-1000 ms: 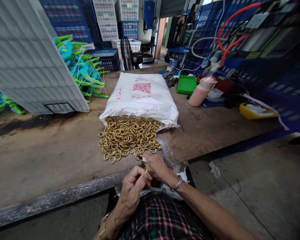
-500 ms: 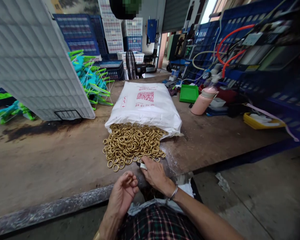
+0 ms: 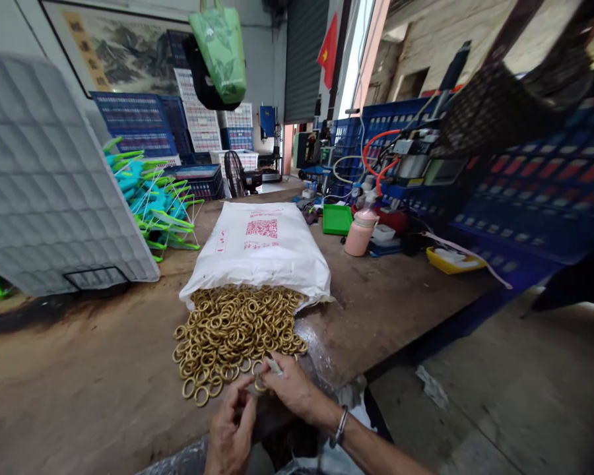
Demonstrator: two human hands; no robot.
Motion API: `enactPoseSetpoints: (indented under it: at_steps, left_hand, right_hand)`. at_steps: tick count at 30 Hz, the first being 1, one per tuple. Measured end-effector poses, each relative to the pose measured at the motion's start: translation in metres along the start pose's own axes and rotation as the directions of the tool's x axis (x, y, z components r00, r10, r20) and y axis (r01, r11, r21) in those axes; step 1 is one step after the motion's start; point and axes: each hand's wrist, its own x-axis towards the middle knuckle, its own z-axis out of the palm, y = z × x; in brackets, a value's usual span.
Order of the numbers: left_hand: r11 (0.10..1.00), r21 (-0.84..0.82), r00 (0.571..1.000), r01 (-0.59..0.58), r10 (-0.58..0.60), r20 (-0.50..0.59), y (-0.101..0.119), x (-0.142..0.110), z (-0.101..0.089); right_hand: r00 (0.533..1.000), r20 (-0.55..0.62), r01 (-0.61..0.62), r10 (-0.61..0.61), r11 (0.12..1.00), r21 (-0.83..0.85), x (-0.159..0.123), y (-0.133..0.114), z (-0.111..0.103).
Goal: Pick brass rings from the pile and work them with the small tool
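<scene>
A heap of gold-coloured rings [image 3: 235, 333] spills from the open mouth of a white sack [image 3: 260, 251] onto the brown worktable [image 3: 79, 376]. My right hand [image 3: 290, 390] rests at the heap's near edge, closed on a small white tool [image 3: 273, 365] that pokes out between thumb and fingers. My left hand [image 3: 231, 432] is just to its left at the table's front edge, fingers drawn together and reaching up to a single ring [image 3: 260, 384] lying between the two hands. A metal bangle is on my right wrist.
A grey quilted panel [image 3: 54, 191] leans at the left, with green and blue wire-framed parts [image 3: 153, 198] behind it. A pink bottle [image 3: 359, 234], a green tray [image 3: 337, 219] and a yellow tray [image 3: 450, 260] stand at the right. Blue crates line the back.
The view has tilted up. My left hand has risen from my lap to the table edge and pinches at a ring beside my right hand, which stayed at the heap with its tool.
</scene>
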Motion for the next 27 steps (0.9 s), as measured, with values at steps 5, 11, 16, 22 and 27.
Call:
enactPoseSetpoints:
  at_steps: [5, 11, 16, 22, 27]
  left_hand:
    - [0.998, -0.032, 0.998, -0.046, 0.047, 0.031, -0.003, 0.0, -0.001]
    - [0.994, 0.028, 0.994, -0.107, 0.107, -0.014, 0.0, -0.006, -0.001]
    - [0.991, 0.024, 0.991, -0.133, 0.133, 0.006, 0.006, -0.009, -0.001]
    - [0.995, 0.067, 0.997, -0.068, 0.071, -0.034, 0.012, -0.012, 0.001]
    - [0.996, 0.071, 0.999, -0.048, 0.048, 0.002, 0.018, -0.013, 0.002]
  right_hand:
    - [0.95, 0.203, -0.287, 0.236, 0.915, 0.282, -0.006, -0.004, 0.001]
    - [0.922, 0.287, -0.351, 0.258, 0.871, 0.344, -0.01, -0.01, -0.001]
    - [0.913, 0.323, -0.358, 0.247, 0.866, 0.349, -0.01, -0.008, 0.0]
    - [0.948, 0.256, -0.27, 0.191, 0.907, 0.323, -0.013, -0.002, 0.006]
    - [0.979, 0.159, -0.154, 0.128, 0.974, 0.164, -0.01, 0.008, 0.007]
